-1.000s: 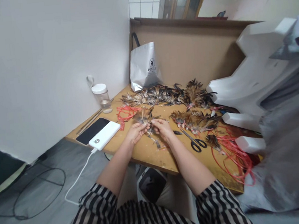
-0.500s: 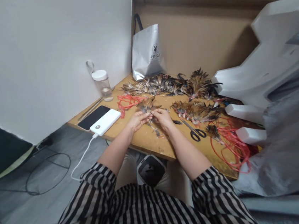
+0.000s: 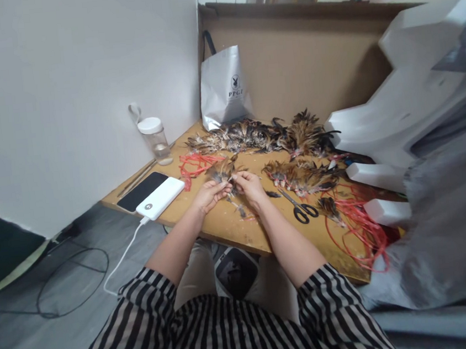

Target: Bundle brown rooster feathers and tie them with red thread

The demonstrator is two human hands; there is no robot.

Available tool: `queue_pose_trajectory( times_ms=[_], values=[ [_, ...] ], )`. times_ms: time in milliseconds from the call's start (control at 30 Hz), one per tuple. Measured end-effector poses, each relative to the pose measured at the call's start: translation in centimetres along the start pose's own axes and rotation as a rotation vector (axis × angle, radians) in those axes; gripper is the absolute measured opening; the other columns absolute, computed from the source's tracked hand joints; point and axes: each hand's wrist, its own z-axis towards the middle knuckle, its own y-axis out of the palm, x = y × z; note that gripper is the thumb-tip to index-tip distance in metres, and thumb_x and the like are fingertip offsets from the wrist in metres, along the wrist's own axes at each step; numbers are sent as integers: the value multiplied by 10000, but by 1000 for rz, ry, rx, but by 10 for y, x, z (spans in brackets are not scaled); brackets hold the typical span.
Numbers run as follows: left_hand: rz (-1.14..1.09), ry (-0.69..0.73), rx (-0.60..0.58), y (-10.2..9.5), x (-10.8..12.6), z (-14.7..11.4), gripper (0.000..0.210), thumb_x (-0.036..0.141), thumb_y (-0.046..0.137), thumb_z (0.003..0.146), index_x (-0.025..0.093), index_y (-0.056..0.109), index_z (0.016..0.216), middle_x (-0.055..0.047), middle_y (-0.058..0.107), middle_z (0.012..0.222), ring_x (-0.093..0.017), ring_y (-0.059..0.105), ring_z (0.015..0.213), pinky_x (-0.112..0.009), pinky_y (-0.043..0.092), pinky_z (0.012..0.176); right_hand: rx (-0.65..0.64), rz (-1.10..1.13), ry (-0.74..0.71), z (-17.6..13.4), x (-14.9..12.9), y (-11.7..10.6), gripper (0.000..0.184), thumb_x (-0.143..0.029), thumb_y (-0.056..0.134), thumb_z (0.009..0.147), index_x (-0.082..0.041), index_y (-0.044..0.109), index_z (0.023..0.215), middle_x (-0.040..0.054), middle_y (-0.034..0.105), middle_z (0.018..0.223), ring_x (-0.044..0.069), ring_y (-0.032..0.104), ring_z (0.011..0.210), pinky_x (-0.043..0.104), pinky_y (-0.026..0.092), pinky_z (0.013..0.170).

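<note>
My left hand (image 3: 213, 195) pinches a small bunch of brown feathers (image 3: 221, 170) by its lower end, the tips fanning out above the fingers. Close beside it, my right hand (image 3: 248, 186) is closed in a pinch at the base of that bunch. What lies between its fingertips is too small to make out. A few loose feathers (image 3: 242, 210) lie on the table below the hands. To the right are a pile of tied brown feather bunches (image 3: 300, 176) and black-handled scissors (image 3: 301, 210), lying with the blades partly spread.
Red plastic strips (image 3: 198, 163) lie left of the hands, with more red strips (image 3: 358, 222) at right. A long feather row (image 3: 254, 136) spans the back before a silver bag (image 3: 222, 89). A bottle (image 3: 158, 143), phone (image 3: 141, 191) and white power bank (image 3: 160, 197) stand left; white foam (image 3: 377, 120) right.
The view has shifted slightly. My right hand has drawn a little away from the left fingertips and turned at the wrist. My left hand keeps its hold on the feathers.
</note>
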Motion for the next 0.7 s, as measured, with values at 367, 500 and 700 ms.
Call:
queue_pose_trajectory(
  times_ms=[367, 500, 700],
  values=[
    [33, 14, 50, 1, -1, -1, 110, 133, 634, 707, 57, 642, 786, -86, 673, 737, -72, 607, 565, -132, 479, 530, -14, -31, 3, -5, -6, -2, 282, -434, 650, 621, -177, 536, 647, -69, 420, 424, 48, 314, 373, 188, 217, 388],
    [8, 9, 90, 2, -2, 3, 107, 128, 631, 711, 60, 635, 792, -87, 676, 742, -67, 608, 565, -124, 474, 523, -28, -52, -2, -3, -18, -3, 279, -424, 652, 619, -179, 519, 608, -69, 420, 408, 49, 308, 356, 194, 213, 377],
    [-39, 3, 84, 7, 5, 14, 77, 100, 610, 723, 53, 630, 781, -88, 675, 718, -62, 602, 551, -115, 468, 504, -25, -85, -35, 11, -29, -6, 271, -410, 651, 619, -180, 510, 597, -71, 409, 388, 49, 290, 341, 198, 192, 365]
  ],
)
